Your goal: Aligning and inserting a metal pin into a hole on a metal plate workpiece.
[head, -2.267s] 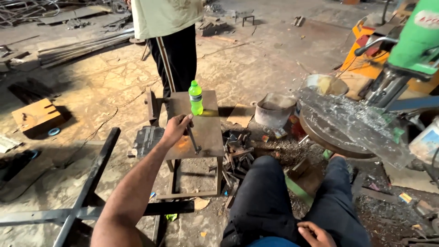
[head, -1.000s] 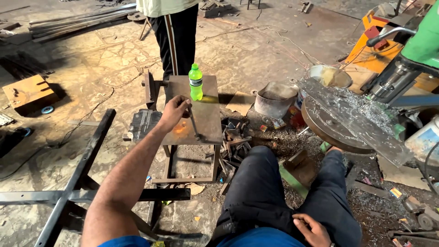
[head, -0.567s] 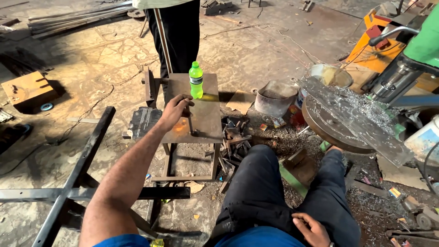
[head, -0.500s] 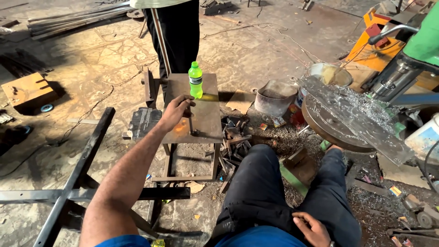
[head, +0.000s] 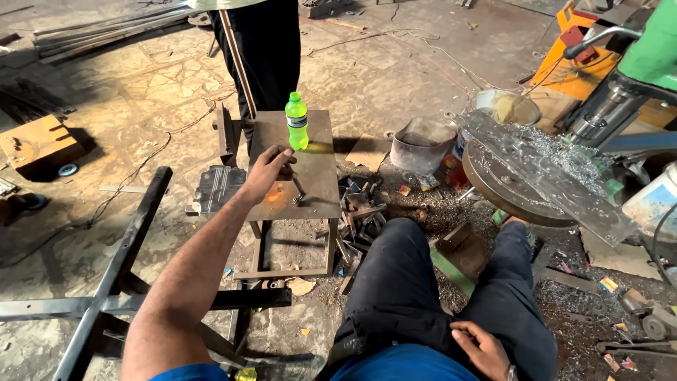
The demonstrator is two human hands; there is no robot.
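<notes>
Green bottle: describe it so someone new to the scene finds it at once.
Find the small rusty metal stand in the middle of the workshop floor, just in front of a standing person's dark trousers. The green bottle stands upright at its far edge, beyond the left hand. It is the only bright green plastic thing on that stand.

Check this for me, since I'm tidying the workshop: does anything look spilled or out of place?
Yes. Shiny metal shavings lie strewn over the long steel plate on the round drill table. Cut metal offcuts are heaped on the floor beside the small rusty steel stand, where a green plastic bottle stands upright near the left hand.
</notes>
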